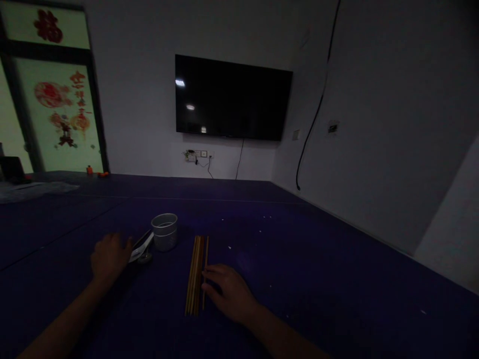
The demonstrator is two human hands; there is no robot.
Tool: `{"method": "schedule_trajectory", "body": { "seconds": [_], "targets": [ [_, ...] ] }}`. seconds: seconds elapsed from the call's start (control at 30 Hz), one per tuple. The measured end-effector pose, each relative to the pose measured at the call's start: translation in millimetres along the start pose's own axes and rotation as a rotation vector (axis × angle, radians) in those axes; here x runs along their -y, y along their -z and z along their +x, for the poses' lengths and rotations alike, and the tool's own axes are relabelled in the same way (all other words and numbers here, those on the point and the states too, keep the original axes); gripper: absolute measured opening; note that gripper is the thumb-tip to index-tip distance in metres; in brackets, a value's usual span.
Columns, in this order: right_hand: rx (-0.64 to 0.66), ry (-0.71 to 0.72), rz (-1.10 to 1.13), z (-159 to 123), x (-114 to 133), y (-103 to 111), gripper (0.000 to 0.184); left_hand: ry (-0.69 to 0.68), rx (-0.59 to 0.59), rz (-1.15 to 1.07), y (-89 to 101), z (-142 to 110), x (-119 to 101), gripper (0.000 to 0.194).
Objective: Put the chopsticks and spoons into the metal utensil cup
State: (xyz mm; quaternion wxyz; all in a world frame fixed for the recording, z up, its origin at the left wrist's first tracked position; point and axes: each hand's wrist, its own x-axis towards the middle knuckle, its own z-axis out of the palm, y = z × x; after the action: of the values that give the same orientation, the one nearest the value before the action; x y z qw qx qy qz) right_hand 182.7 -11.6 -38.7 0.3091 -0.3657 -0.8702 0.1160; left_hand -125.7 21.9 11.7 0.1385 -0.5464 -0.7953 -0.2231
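Note:
On the dark blue table, my right hand [232,291] pinches a single chopstick [206,254] between thumb and fingertips. Just left of it, several wooden chopsticks [194,279] lie side by side in a neat row, pointing away from me. My left hand [110,257] rests on the table, thumb apart from its loosely bent fingers, with nothing visible in it. Close to its thumb lie a white spoon [141,249] and a metal spoon [145,258], plus a thin dark utensil partly hidden. A grey metal cup [164,233] stands upright beside them, near the spoon's far end.
Small white scraps [229,248] dot the table [318,279]. Clear plastic sheeting [37,189] and small orange objects [90,170] are at the far left. A television [232,97] hangs on the wall, and a black cable [316,114] dangles at the right.

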Motion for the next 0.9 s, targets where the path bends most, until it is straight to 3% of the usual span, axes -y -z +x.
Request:
{"method": "schedule_trajectory", "body": {
  "seconds": [0.1, 0.27, 0.57, 0.73, 0.9],
  "targets": [
    [0.020, 0.004, 0.008, 1, 0, 1, 0.031, 0.004, 0.164, 0.036, -7.4, 1, 5, 0.048],
    [0.022, 0.010, 0.016, 2, 0, 1, 0.030, 0.019, 0.265, -0.065, -17.7, 6, 11, 0.037],
    [0.033, -0.006, 0.022, 2, 3, 3, 0.029, 0.029, 0.251, -0.127, -20.3, 7, 12, 0.033],
    [0.037, -0.016, 0.015, 1, 6, 5, 0.028, 0.026, 0.318, -0.145, -14.2, 6, 7, 0.044],
    [0.035, -0.014, 0.004, 0, 5, 4, 0.029, 0.028, 0.331, -0.162, -16.4, 8, 7, 0.039]
  ]
}}
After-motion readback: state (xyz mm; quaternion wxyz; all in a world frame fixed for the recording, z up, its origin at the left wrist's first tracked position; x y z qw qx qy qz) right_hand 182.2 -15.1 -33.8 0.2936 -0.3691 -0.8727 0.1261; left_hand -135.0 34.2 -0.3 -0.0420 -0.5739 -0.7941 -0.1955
